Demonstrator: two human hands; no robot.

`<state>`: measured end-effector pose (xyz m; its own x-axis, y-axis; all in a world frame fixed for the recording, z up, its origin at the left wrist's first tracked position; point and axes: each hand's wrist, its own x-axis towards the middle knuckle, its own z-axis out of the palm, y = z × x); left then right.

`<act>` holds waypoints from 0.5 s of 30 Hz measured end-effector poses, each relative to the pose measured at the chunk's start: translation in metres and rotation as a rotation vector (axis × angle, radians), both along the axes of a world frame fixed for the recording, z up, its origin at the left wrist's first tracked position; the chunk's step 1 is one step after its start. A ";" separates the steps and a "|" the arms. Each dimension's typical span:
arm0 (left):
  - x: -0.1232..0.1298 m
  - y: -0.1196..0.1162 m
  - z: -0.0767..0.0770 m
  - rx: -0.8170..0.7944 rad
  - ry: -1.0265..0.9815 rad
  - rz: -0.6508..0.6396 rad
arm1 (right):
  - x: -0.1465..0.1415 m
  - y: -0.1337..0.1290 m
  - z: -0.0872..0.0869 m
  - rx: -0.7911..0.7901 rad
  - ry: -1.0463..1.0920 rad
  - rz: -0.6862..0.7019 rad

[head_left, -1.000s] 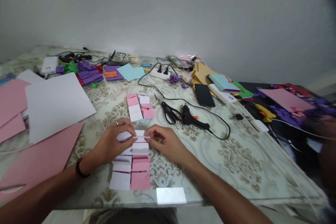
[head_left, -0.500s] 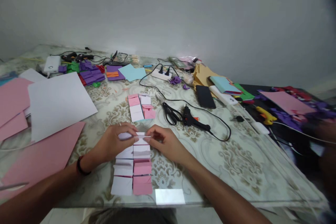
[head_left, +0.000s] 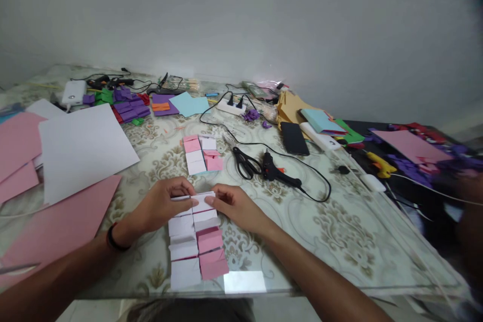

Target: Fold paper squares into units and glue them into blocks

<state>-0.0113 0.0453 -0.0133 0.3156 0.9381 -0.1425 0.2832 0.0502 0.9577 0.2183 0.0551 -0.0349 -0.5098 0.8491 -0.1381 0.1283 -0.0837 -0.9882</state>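
Note:
A creased paper sheet (head_left: 183, 246) with rows of white and pink flaps lies at the table's front. My left hand (head_left: 166, 205) pinches its far end near the middle seam, thumb on top. My right hand (head_left: 234, 206) grips the far right corner, thumb on the top white flap and fingers curled behind. Beyond my hands lies a smaller stack of pink and white folded paper pieces (head_left: 196, 158). To its right are black scissors (head_left: 247, 163) and a black hot glue gun (head_left: 279, 173) with its cord.
Large white paper (head_left: 86, 146) and pink sheets (head_left: 75, 221) cover the left side. A power strip (head_left: 231, 106), purple folded strips (head_left: 130, 106) and blue paper (head_left: 189, 104) lie at the back. A phone (head_left: 295, 138) and yellow glue gun (head_left: 381, 165) are right; a blurred person's arm shows at the edge.
The flapped paper has turned a little, its near end swinging right. The raised fold at its far end now lies flatter under my thumbs.

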 end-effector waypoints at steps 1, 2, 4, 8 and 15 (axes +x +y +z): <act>0.000 0.000 0.001 -0.018 -0.016 -0.005 | 0.000 0.000 -0.001 0.013 -0.020 -0.001; -0.001 0.000 0.002 -0.040 -0.023 -0.017 | 0.000 -0.001 -0.001 0.029 -0.038 -0.007; -0.001 0.001 0.004 -0.069 0.005 -0.080 | -0.001 -0.002 0.000 0.052 -0.053 -0.012; -0.001 0.001 0.009 -0.015 0.176 -0.234 | -0.002 -0.005 0.003 0.043 -0.023 0.017; -0.001 0.000 0.010 0.013 0.195 -0.205 | -0.004 -0.006 0.003 0.040 -0.048 0.049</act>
